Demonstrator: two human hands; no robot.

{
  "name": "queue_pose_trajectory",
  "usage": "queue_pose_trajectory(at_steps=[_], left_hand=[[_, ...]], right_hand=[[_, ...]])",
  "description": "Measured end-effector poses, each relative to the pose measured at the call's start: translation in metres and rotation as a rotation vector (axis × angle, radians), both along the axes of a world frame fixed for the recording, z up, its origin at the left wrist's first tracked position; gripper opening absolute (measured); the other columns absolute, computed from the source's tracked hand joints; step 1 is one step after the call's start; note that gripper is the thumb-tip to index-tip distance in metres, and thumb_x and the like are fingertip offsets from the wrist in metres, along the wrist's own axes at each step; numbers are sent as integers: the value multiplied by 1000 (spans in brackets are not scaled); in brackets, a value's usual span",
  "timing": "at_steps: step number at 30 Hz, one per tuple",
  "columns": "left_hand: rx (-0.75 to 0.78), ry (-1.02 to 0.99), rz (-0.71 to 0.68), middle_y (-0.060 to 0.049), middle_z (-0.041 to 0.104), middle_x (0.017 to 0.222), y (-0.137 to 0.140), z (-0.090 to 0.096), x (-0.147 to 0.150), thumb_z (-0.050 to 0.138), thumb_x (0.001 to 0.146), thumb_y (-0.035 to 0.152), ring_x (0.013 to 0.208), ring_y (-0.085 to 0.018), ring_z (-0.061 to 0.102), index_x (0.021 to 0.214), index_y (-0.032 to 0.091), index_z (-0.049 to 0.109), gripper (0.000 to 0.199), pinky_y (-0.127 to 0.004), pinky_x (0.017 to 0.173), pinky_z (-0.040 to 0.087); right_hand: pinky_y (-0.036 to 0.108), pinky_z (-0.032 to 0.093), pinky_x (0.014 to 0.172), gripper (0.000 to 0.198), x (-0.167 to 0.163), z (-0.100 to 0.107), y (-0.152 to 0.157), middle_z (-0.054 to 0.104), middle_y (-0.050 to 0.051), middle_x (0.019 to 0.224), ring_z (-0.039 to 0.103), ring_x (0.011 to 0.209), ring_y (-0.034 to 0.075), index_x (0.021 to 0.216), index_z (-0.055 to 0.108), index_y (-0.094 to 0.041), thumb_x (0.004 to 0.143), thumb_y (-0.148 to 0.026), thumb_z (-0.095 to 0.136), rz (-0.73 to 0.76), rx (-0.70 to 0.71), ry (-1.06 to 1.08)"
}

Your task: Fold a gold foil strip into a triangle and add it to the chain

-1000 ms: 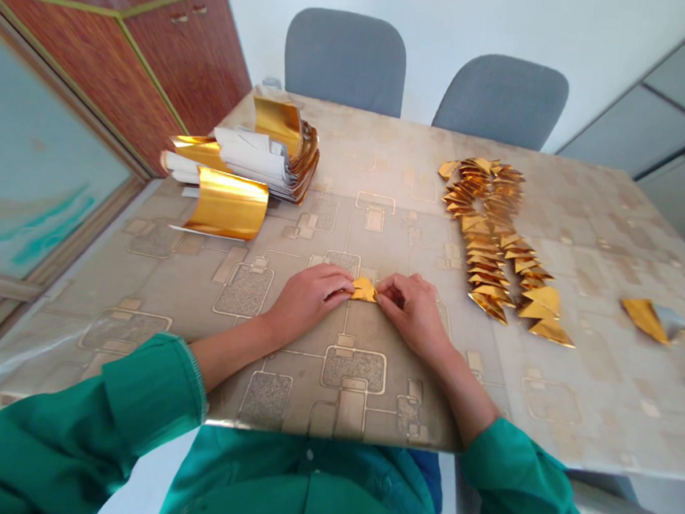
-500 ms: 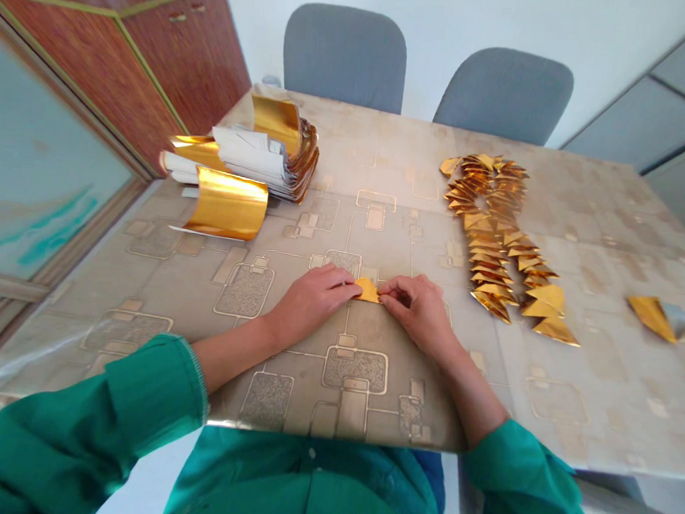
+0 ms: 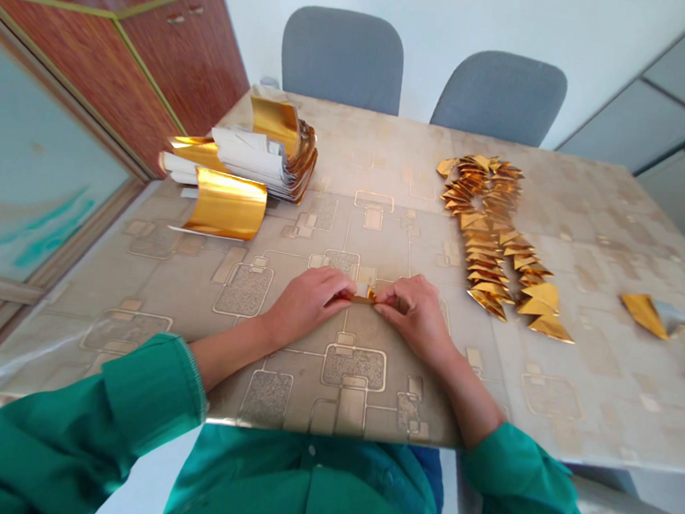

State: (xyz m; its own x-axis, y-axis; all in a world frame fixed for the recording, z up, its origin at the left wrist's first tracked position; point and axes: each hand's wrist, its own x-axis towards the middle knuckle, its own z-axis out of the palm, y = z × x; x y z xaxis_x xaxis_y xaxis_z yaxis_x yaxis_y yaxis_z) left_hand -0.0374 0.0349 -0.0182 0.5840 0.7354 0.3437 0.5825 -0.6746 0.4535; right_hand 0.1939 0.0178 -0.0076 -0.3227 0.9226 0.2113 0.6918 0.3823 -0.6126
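A small piece of folded gold paper point(image 3: 364, 299) is pinched at both ends just above the table. My left hand point(image 3: 314, 299) holds its left end between thumb and fingers. At its right end, my right hand point(image 3: 415, 308) grips it the same way. The paper shows as a narrow strip with a bright bit standing up near the right fingertips; much of it is hidden by the fingers. Up and to the left lies a stack of gold and white paper sheets point(image 3: 255, 156), with a curved gold sheet point(image 3: 226, 207) in front.
Rows of folded gold paper pieces point(image 3: 485, 222) stretch over the right side of the patterned table point(image 3: 280, 396). Farther right lies a single gold and silver folded piece point(image 3: 645, 314). Two grey chairs point(image 3: 342, 59) stand behind; a wooden cabinet point(image 3: 180, 55) is at back left.
The gold paper, seen as a flat triangle before, is now a narrow strip with its upper part folded or tilted up. Both hands stay close to where they were, fingers slightly shifted.
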Motion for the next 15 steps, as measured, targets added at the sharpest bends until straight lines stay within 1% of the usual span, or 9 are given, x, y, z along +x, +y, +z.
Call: queue_pose_trajectory(at_steps=[1, 2, 7, 11, 15], left_hand=[[6, 12, -24, -3, 68, 89, 0, 0, -1, 65, 91, 21, 86, -18, 62, 94, 18, 66, 4, -31, 78, 49], [18, 22, -51, -4, 69, 89, 0, 1, -2, 64, 92, 23, 86, -18, 61, 91, 18, 67, 5, -31, 79, 49], [73, 13, -118, -3, 71, 96, -2, 0, -6, 61, 95, 27, 90, -18, 62, 95, 21, 71, 12, -32, 82, 49], [34, -17, -80, -4, 69, 93, -3, 1, -5, 60, 96, 27, 87, -17, 61, 93, 20, 72, 14, -31, 80, 49], [-39, -3, -24, -4, 69, 89, -2, 2, -5, 59, 96, 30, 85, -18, 59, 92, 18, 71, 17, -32, 78, 46]], right_hand=[[36, 33, 84, 9, 0, 1, -2, 68, -1, 77, 56, 83, 19, 78, 66, -23, 84, -19, 70, 21, 14, -30], [37, 32, 86, 8, 1, 2, -3, 68, -2, 78, 56, 85, 19, 80, 66, -24, 85, -18, 69, 37, 24, -62], [38, 29, 88, 1, 3, 3, -8, 70, 0, 83, 54, 89, 21, 88, 67, -25, 88, -24, 68, 73, 49, -160], [37, 29, 87, 2, 4, 3, -7, 69, 0, 82, 54, 88, 21, 88, 69, -25, 89, -25, 67, 66, 42, -164], [36, 30, 86, 7, 4, 5, -6, 68, -1, 79, 54, 85, 19, 84, 70, -24, 90, -23, 66, 44, -10, -123]])
